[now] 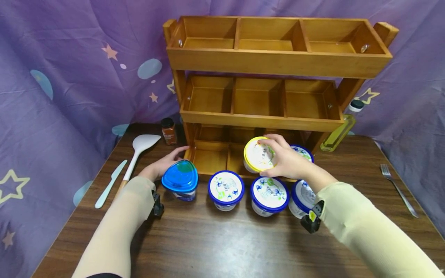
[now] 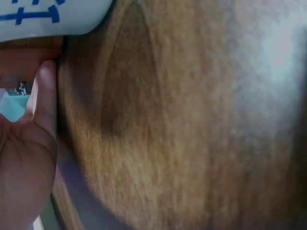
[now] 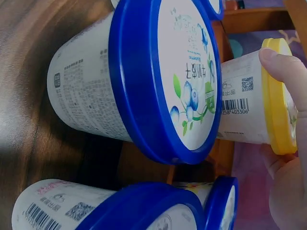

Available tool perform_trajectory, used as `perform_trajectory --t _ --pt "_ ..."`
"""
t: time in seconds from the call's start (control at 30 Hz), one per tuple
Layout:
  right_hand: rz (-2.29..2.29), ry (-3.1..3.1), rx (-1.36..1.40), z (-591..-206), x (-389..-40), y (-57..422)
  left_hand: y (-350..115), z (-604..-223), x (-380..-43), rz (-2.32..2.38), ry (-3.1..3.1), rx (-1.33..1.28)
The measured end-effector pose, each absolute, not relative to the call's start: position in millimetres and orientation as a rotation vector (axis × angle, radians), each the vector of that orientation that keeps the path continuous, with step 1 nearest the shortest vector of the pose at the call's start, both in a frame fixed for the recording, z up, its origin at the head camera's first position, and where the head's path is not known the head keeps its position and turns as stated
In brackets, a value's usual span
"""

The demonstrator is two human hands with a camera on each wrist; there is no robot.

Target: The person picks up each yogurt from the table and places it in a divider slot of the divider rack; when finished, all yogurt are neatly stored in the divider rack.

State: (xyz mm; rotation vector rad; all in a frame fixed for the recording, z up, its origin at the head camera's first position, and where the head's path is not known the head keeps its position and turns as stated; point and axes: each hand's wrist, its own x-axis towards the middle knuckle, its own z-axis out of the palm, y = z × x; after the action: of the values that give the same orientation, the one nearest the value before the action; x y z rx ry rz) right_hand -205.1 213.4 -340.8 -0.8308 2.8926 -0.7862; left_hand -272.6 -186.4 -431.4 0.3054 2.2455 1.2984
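My right hand (image 1: 286, 156) grips a white tub with a yellow lid (image 1: 255, 154), tilted over the rack's bottom tier; its thumb lies on the rim in the right wrist view. At the lower left end of the wooden rack (image 1: 278, 61), my left hand (image 1: 167, 164) holds the end board, its thumb along the wood in the left wrist view. The other fingertips are partly hidden. Beside that hand stands a tub with a clear blue lid (image 1: 180, 177). Blue-rimmed tubs stand in front: one in the middle (image 1: 226, 188), another (image 1: 270, 194), and one by my right wrist (image 1: 304, 197).
Another blue-rimmed tub (image 1: 301, 153) sits in the bottom tier's right part. On the left lie a white ladle (image 1: 140, 144) and a pale knife (image 1: 110, 184), near a spice jar (image 1: 169, 133). An oil bottle (image 1: 338, 131) and a fork (image 1: 398, 189) are at right.
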Motion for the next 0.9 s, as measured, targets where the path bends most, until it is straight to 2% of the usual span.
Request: perform_trajectory --t 0.57,0.9 --pt "-0.790 2.832 -0.615 -347.6 -222.5 203.2 -187.4 -435.4 -274.8 1.320 2.255 0.323" --pt "-0.715 2.800 -0.657 -352.9 -231.3 193.6 -187.6 -435.1 -275.0 1.299 2.271 0.317"
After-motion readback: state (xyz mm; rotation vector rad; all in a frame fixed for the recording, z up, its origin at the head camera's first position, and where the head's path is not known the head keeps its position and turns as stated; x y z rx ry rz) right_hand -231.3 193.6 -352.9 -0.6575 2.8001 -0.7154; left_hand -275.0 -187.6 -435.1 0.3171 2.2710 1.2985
